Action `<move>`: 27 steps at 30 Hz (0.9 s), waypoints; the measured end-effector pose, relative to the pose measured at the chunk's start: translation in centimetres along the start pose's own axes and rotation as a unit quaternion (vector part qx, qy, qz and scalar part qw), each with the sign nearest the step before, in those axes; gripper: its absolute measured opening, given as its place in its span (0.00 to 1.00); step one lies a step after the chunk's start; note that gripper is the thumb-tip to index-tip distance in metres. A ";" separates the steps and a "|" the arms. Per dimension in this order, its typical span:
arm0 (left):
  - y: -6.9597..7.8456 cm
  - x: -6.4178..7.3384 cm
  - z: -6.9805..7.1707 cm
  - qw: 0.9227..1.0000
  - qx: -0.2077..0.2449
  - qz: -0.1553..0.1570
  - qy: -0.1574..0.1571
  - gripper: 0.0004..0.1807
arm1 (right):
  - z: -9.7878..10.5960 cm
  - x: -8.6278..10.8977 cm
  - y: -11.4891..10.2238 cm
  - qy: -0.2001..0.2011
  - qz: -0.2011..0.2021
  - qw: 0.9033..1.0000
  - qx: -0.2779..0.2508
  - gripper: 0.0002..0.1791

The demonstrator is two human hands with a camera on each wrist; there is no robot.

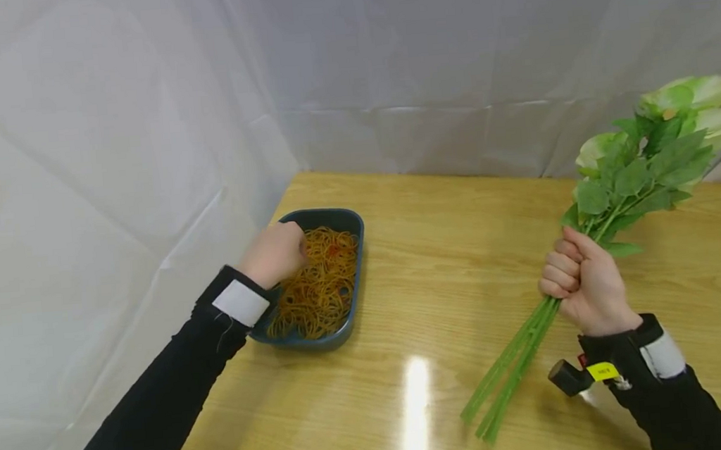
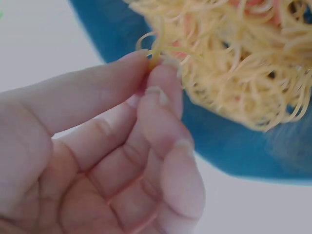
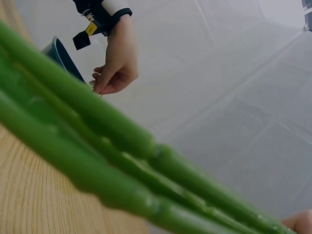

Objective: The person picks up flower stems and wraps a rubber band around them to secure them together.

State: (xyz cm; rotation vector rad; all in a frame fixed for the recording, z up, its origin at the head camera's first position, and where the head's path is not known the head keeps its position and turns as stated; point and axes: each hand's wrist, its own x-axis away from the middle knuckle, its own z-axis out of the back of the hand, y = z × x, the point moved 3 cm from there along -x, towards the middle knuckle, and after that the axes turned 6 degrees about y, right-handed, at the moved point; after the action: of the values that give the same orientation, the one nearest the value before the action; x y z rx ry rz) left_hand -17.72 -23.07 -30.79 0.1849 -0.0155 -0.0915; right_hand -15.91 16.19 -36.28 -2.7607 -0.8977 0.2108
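Between thumb and fingertips, my left hand (image 2: 117, 126) pinches a rubber band (image 2: 157, 46) above the near-left rim of a dark blue tray (image 1: 358, 303). Many tan rubber bands (image 1: 321, 284), with a few red ones among them, lie heaped in that tray. On the right, my right hand (image 1: 584, 281) grips a bunch of artificial flowers (image 1: 642, 174) by its green stems (image 1: 517, 361). The pale green blooms point up and to the right, while the stem ends slant down to the left above the table. Close up in the right wrist view, the stems (image 3: 126, 141) cross the picture.
The tray stands on a wooden table (image 1: 438, 247) near its left edge. Grey-white sheeting (image 1: 417, 51) hangs behind the table and along its left side. A bright light reflection (image 1: 416, 411) shows on the tabletop between the two arms.
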 end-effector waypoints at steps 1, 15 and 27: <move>0.2 0.4 0.1 1.000 0.007 -0.007 0.012 0.24 | 0.0 0.1 0.0 0.004 0.001 1.000 0.003 0.26; 8.4 7.3 -0.5 0.975 0.074 -0.161 0.132 0.03 | -0.2 0.1 -0.4 0.050 0.012 0.999 0.002 0.27; 13.9 10.7 -4.0 0.932 0.012 -0.330 0.148 0.03 | -0.8 0.3 -1.5 0.080 0.033 0.995 -0.040 0.29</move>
State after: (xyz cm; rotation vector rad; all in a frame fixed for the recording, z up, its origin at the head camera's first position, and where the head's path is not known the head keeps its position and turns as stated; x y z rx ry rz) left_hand -5.74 -9.72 -32.12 0.2204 0.3508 -0.7360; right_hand -16.32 17.40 -35.19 -2.8351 -0.7907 -0.0375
